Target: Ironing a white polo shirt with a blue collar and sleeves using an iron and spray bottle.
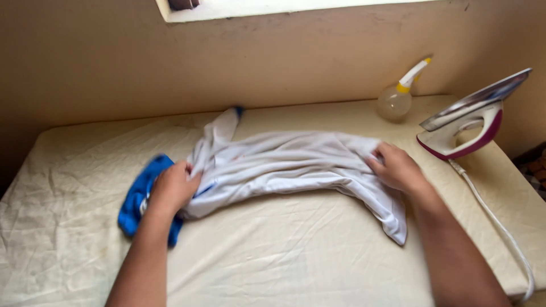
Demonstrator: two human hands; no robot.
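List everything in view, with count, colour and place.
garment: one, white with blue parts, bunched across the middle of the cloth
cloth: one, cream, creased, covering the surface
iron: one, white and maroon, upright at the right edge
cord: one, white, trailing from iron down the right side
spray bottle: one, clear with white and yellow nozzle, back right by the wall
left hand: gripping garment's left end
right hand: gripping garment's right part

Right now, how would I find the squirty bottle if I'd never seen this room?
Look at the cream-covered ironing table and go to its far right corner by the wall. Beside the upright white-and-maroon iron sits the spray bottle. It is the only round, clear thing, with a white and yellow nozzle.
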